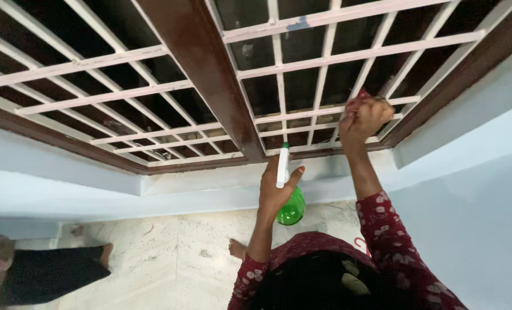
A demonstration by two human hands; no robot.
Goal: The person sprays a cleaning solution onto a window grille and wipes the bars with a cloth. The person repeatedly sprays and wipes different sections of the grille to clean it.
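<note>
While the right hand (364, 117) presses a reddish cloth (356, 103) against the white grille (325, 109) of the window, the left hand (276, 192) is wrapped around a green spray bottle (292, 209) with a white nozzle (282, 166), held up just below the sill. Both hands are closed: the right bunched tight on the cloth, the left gripping the bottle's neck, thumb out to the side.

From the head view, the only one there is, the cloth sits on a bar low in the right panel, near the dark wooden frame (210, 74). I judge the wiping to be partway at best. The bars above the cloth and across the whole left panel show grey smudges and worn patches, and a bluish mark sits on the top bar of the right panel. I cannot tell which bars have been wiped already.

Below, a bare foot (237, 248) stands on the pale marble floor (169, 252), and another person (43, 275) in dark clothes is at the lower left, well apart.
</note>
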